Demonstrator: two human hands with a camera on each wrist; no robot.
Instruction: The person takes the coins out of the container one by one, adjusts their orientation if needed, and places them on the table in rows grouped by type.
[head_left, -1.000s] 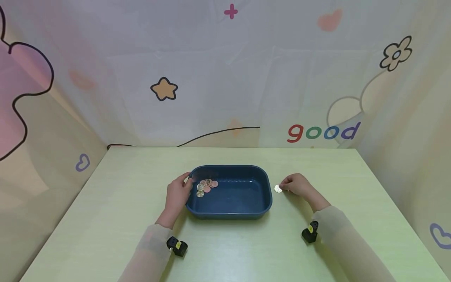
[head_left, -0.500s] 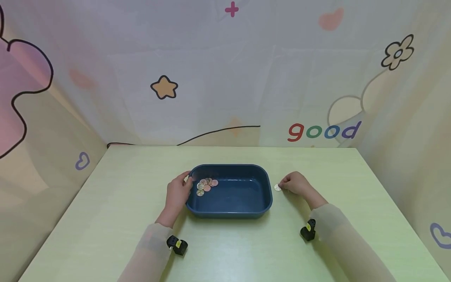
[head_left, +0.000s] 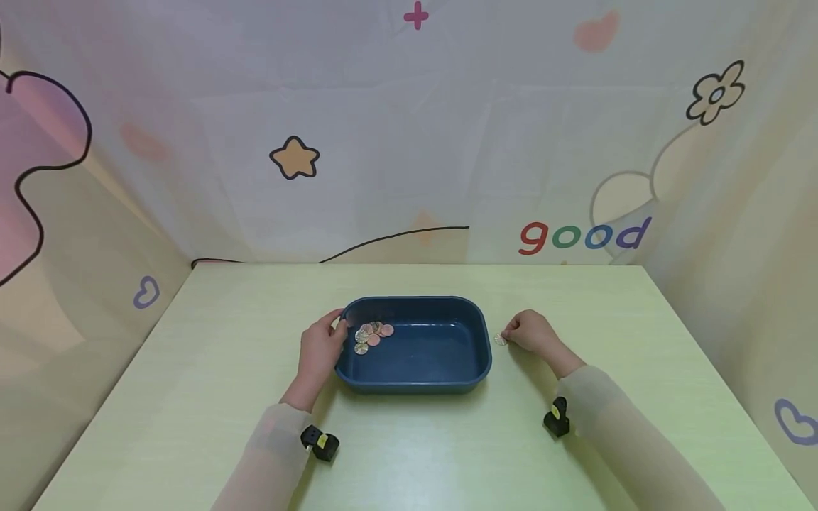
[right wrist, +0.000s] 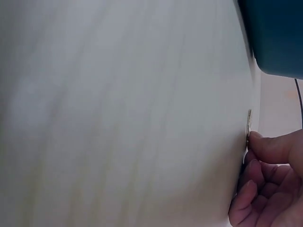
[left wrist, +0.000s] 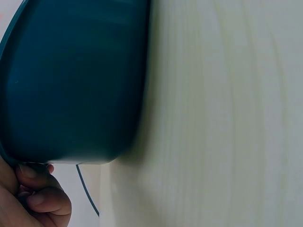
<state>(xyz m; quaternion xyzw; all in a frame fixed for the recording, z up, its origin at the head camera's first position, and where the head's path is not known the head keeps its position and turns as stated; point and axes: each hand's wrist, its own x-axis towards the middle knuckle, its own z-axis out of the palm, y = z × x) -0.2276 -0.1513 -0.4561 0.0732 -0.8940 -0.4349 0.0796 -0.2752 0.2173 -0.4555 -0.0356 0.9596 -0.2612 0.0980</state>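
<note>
My left hand grips the left end of a dark blue rectangular basin, thumb at its rim. In the left wrist view, the curled fingers show beside the basin's outer wall. Several gold and copper-coloured coins lie in a cluster on the basin's floor, at its left side. Just right of the basin, my right hand pinches a gold-coloured coin low at the table. Seen from the right wrist, the thumb is against that coin, which shows edge-on close to the tabletop.
A pale wooden table carries the basin in its middle. Behind it hangs a light curtain printed with a star, a flower and the word "good". A small black camera sits on each wrist.
My right hand and its coin have shifted slightly left toward the basin, and the coin's face shows a little less. The left hand keeps its grip on the basin.
</note>
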